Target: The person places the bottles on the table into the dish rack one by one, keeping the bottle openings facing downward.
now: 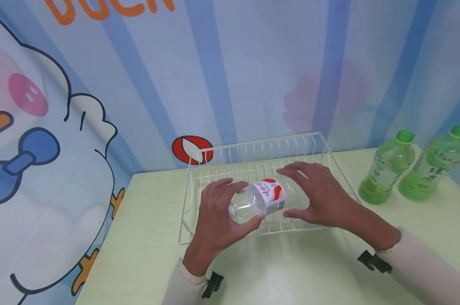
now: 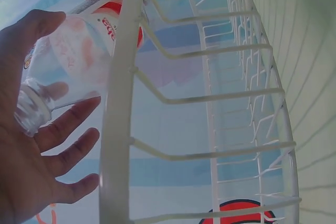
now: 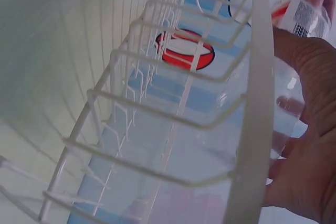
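Observation:
A clear plastic bottle [image 1: 269, 197] with a red-and-white label is held sideways over a white wire rack [image 1: 252, 146]. Its neck end points left, into my left hand [image 1: 218, 214], whose thumb and fingers grip it around the neck and shoulder. Around the base end, the thumb and fingers of my right hand [image 1: 321, 195] hold it from the other side. In the left wrist view the bottle [image 2: 79, 51] shows behind the rack's front rail [image 2: 119, 114]. That rail also hides part of the bottle in the right wrist view.
Two green-tinted bottles with green caps, one nearer [image 1: 387, 167] and one farther right [image 1: 435, 163], stand right of the rack on the pale green table [image 1: 146, 220]. Behind the table hangs a blue striped backdrop [image 1: 252, 63] with a cartoon duck [image 1: 54, 203] at left.

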`<state>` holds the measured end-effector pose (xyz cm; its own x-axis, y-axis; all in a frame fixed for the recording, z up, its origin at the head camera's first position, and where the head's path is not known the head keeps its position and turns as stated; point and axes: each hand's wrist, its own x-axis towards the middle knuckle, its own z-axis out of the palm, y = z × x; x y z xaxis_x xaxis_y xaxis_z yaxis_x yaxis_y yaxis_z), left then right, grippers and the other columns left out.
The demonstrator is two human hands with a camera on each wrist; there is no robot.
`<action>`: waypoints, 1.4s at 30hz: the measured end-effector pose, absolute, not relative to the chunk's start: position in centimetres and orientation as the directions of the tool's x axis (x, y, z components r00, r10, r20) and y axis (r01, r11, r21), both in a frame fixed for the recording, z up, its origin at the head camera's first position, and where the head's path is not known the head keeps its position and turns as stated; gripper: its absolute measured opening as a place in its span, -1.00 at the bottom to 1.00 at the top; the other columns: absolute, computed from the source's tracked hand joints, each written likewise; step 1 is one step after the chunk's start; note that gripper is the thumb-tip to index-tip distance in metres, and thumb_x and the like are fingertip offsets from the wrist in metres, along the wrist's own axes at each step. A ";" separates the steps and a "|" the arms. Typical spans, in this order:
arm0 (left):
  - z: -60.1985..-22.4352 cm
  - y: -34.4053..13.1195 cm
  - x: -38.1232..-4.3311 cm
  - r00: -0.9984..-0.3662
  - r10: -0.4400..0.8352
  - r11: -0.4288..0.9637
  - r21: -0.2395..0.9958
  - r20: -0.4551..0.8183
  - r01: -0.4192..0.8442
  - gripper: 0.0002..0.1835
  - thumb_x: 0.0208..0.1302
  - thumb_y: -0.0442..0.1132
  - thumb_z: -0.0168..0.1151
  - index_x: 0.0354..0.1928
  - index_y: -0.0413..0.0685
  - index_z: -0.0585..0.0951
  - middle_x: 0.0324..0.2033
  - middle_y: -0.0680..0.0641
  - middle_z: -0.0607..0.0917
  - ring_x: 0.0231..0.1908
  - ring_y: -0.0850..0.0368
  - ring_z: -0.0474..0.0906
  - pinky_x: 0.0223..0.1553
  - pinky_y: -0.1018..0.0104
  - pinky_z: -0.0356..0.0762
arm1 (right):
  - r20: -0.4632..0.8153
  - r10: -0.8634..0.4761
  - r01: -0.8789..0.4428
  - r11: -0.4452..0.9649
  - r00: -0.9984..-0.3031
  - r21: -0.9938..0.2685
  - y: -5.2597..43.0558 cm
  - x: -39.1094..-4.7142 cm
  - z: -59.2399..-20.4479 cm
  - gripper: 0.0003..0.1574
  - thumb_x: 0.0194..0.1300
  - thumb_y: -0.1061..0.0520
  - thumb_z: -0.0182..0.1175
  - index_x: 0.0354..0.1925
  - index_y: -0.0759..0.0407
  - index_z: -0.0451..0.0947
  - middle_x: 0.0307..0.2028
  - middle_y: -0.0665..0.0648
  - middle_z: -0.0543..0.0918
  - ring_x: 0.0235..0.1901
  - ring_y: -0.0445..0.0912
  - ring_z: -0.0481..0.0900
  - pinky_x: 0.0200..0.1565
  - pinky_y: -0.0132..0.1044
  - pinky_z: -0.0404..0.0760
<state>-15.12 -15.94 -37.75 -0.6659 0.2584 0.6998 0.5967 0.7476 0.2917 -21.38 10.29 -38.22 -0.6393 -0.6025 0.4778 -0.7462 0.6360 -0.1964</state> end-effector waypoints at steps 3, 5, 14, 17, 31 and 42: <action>-37.7 -15.8 -15.3 -0.647 0.244 0.731 0.301 0.723 0.613 -0.38 -0.14 0.03 0.59 -0.01 -0.07 0.64 -0.14 -0.01 0.71 0.12 -0.07 0.50 0.09 -0.17 0.42 | 0.470 -0.565 -0.722 0.631 -0.678 -0.283 11.6 -21.9 -38.3 0.26 -0.21 -0.23 0.64 0.40 0.02 0.29 0.30 0.14 0.42 0.29 0.13 0.35 0.19 0.34 0.29; -37.7 -15.7 -15.3 -0.638 0.231 0.719 0.313 0.734 0.620 -0.38 -0.14 0.01 0.58 0.00 -0.09 0.63 -0.15 -0.02 0.71 0.13 -0.08 0.50 0.09 -0.16 0.42 | 0.458 -0.531 -0.697 0.607 -0.713 -0.381 12.4 -22.2 -38.3 0.28 -0.17 -0.20 0.63 0.42 0.07 0.24 0.33 0.18 0.38 0.31 0.17 0.32 0.16 0.36 0.32; -37.7 -15.7 -15.2 -0.608 0.178 0.667 0.359 0.773 0.652 -0.35 -0.16 -0.04 0.59 0.02 -0.12 0.59 -0.11 -0.03 0.68 0.12 -0.08 0.51 0.08 -0.15 0.45 | 0.360 -0.394 -0.507 0.387 -0.846 -0.770 13.7 -22.2 -38.1 0.10 0.19 0.15 0.45 0.51 0.13 0.04 0.34 0.27 0.36 0.34 0.22 0.29 0.28 0.23 0.31; -37.6 -15.7 -15.2 -0.594 0.165 0.655 0.363 0.787 0.663 -0.35 -0.15 -0.05 0.58 0.03 -0.14 0.58 -0.06 -0.05 0.67 0.12 -0.07 0.51 0.08 -0.14 0.46 | 0.381 -0.398 -0.506 0.279 -0.835 -0.816 13.7 -22.3 -38.0 -0.04 0.28 0.27 0.33 0.50 0.10 0.09 0.26 0.25 0.45 0.27 0.06 0.41 0.28 -0.10 0.41; -37.6 -15.8 -15.1 -0.604 0.142 0.641 0.392 0.784 0.660 -0.35 -0.10 -0.05 0.56 0.04 -0.14 0.55 0.00 -0.07 0.65 0.11 0.00 0.53 0.05 -0.09 0.49 | 0.401 -0.420 -0.421 -0.049 -0.814 -0.906 12.7 -22.4 -38.1 -0.26 0.41 0.35 0.09 0.47 0.05 0.19 0.18 0.11 0.57 0.13 -0.15 0.58 0.03 -0.36 0.58; -37.7 -16.1 -15.1 -0.626 0.158 0.639 0.404 0.764 0.654 -0.35 -0.07 -0.05 0.56 0.06 -0.12 0.52 0.02 -0.04 0.64 0.11 0.02 0.51 0.08 -0.07 0.45 | 0.443 -0.413 -0.390 -0.210 -0.796 -0.897 12.1 -22.5 -38.1 -0.24 0.46 0.35 0.04 0.50 0.03 0.10 0.24 0.14 0.55 0.13 -0.08 0.60 0.12 -0.30 0.55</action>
<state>-15.07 -16.12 -37.69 -0.6258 0.1575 0.7639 0.6543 0.6390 0.4043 -22.53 12.09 -38.13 -0.7960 -0.4129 0.4426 -0.3897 -0.2098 -0.8967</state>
